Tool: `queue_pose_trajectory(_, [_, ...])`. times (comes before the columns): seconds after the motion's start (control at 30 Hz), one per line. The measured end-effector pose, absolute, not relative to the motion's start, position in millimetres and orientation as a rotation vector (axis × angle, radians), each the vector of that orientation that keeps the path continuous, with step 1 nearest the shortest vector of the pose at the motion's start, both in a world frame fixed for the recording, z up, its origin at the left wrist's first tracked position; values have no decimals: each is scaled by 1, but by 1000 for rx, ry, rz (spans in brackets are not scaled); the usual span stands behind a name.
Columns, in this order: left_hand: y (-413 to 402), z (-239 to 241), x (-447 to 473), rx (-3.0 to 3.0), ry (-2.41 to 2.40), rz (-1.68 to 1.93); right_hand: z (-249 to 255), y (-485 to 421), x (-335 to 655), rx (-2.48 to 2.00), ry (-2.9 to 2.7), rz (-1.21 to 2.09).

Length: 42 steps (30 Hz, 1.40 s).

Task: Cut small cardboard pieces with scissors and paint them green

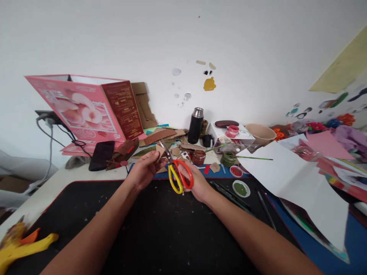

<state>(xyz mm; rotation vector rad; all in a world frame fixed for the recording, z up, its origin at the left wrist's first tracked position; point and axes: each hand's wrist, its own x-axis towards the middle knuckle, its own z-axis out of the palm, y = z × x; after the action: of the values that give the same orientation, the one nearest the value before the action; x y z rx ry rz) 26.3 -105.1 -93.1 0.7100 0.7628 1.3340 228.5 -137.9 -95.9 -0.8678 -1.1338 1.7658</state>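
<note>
My right hand [194, 181] grips a pair of scissors [178, 179] with one yellow and one red handle. The metal blades point up and to the left, toward my other hand. Pinched between thumb and fingers of my left hand [145, 168] is a small piece of brown cardboard [160, 151], right beside the blades. Whether the blades touch the cardboard I cannot tell. Both hands are above the far part of a black mat [149, 229]. Just beyond them lies a heap of cardboard scraps [163, 135].
A black flask [195, 126] stands by the wall. Paint jars, one brown [198, 157] and one green [228, 159], sit right of my hands. A pink box [86, 110] and a phone [101, 156] are at left; white paper [289, 172] at right; a yellow-handled tool [28, 250] lies near left.
</note>
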Motion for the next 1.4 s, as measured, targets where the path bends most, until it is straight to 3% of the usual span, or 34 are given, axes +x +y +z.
queue_pose_trajectory(0.43, [-118,-81,40,872,834,1267,-110,-141,230,-648,-1226,1819])
queue_pose_trajectory(0.67, [-119,-74,38,955,974,1442,-110,-142,236,-615,-1241,1867])
queue_pose_trajectory(1.4, [-121,-74,41,1033,1002,1490,-117,-142,233,-589,-1320,1897])
